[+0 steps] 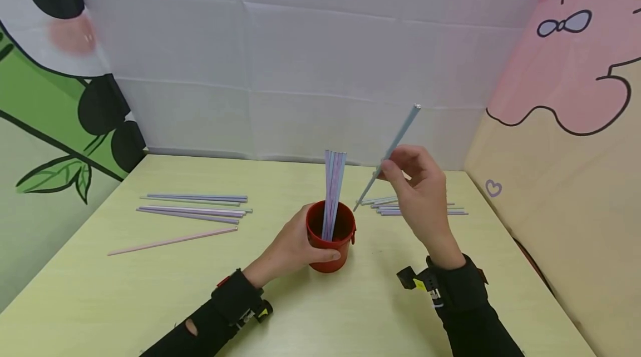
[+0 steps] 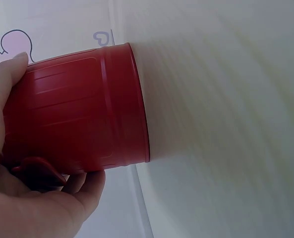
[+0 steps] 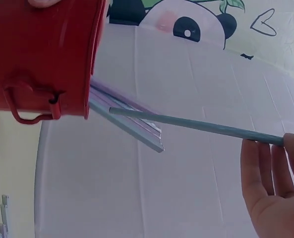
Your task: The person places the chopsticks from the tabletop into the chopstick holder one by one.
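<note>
My left hand (image 1: pixel 300 243) grips a small red bucket (image 1: pixel 328 259) from its left side, thumb across the front. A bundle of thin blue and lilac sticks (image 1: pixel 334 190) stands inside, leaning on the rim. In the left wrist view the fingers wrap the bucket (image 2: pixel 77 109). My right hand (image 1: pixel 420 196) pinches a thin blue stick (image 1: pixel 400 134) between thumb and fingers. That stick slants, its lower end just right of the bucket's rim and its upper end high to the right. In the right wrist view the held stick (image 3: pixel 201 124) overlaps the bundle (image 3: pixel 132 121).
Several blue, lilac and white sticks (image 1: pixel 195 212) lie on the left of the pale table (image 1: pixel 150 301), with a single pink stick (image 1: pixel 172 241) in front of them. More sticks (image 1: pixel 423 211) lie behind my right hand. A white cloth wall (image 1: pixel 300 68) stands at the back.
</note>
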`<state>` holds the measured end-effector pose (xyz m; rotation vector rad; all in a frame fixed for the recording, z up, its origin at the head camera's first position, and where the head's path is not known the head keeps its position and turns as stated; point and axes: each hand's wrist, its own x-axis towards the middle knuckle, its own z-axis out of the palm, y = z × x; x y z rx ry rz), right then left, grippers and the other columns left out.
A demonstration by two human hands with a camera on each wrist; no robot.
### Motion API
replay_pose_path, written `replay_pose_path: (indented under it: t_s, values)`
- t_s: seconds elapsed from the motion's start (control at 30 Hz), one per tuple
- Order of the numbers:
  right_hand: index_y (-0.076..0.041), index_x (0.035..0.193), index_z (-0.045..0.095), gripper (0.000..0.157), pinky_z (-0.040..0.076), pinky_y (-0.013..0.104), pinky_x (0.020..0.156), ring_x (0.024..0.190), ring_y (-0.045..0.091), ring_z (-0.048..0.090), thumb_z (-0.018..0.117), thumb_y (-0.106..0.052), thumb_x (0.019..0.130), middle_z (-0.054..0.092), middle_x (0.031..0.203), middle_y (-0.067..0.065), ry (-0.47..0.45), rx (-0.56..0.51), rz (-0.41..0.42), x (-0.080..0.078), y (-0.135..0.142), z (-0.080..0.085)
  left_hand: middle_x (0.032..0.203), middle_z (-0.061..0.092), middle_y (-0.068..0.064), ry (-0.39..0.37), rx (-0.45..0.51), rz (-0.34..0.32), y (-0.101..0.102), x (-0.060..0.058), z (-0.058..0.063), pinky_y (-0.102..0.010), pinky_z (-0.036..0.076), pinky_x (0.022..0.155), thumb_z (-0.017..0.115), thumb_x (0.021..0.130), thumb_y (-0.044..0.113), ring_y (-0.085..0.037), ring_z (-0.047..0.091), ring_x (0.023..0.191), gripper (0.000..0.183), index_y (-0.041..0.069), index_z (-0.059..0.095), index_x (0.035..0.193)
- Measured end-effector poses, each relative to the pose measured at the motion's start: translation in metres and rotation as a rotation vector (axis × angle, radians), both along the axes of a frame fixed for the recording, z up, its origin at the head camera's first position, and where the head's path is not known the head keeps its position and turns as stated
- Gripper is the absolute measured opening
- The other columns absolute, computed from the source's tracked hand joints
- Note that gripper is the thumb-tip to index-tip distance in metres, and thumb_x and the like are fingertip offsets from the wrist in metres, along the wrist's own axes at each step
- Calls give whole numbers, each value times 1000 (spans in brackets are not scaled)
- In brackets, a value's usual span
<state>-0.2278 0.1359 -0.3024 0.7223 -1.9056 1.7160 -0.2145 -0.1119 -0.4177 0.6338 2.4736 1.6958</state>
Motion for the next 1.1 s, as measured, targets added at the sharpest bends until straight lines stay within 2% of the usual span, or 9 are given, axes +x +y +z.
replay_pose_path:
  t_s: [0.13,0.27,0.47,0.83,1.1]
  values:
    - [5,124,60,24,64,37,87,92,21,73,67,2,102,67,106,8,-82,-32,51,0,-6,-3,145,57,2,2,-2,0,0,0,0,-46,57,103,96,80,26,-22,58,130,93,16,42,155]
    - [2,125,60,24,64,38,87,94,22,73,67,-1,103,68,108,10,-150,14,71,-2,-11,-9,145,57,1,5,4,-6,-1,0,0,-46,57,104,96,80,25,-22,58,130,93,16,41,155]
    - [0,124,60,22,64,35,87,94,23,72,67,-3,104,67,110,15,-206,88,85,-8,-17,-23,145,57,1,3,8,-7,-1,0,0,-46,57,104,96,80,26,-22,58,130,94,17,41,156]
    - [-2,123,61,21,65,35,84,96,32,74,68,-5,104,66,109,17,-321,190,85,-20,-25,-49,145,57,1,7,5,-8,1,1,2,-45,57,103,96,80,25,-22,58,129,94,16,41,156]
    - [-1,127,62,24,63,30,86,97,27,72,68,-9,104,69,111,13,-356,300,25,-24,-30,-62,145,57,1,9,3,-4,1,1,3,-45,57,103,96,79,24,-21,58,129,95,16,41,156]
